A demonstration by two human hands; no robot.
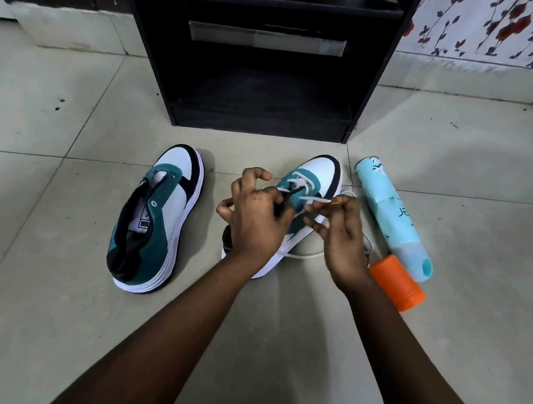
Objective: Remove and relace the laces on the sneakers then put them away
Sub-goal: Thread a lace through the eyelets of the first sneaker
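From my head camera, I am looking down at the floor. My right hand (pixel 340 228) is pinching the white lace (pixel 313 200) by its end, fingers tight together on it. My left hand (pixel 256 213) is curling round the tongue side of the right sneaker (pixel 318 173), holding it steady. The lace is lying just left of my right fingertips, running sideways across the shoe. The shoe's long way is pointing its toe away from me, toward the black shelf (pixel 261 120). My right hand is nearer the next hole, I think. The left sneaker (pixel 161 214) has no lace and is lying well apart, toe away too.
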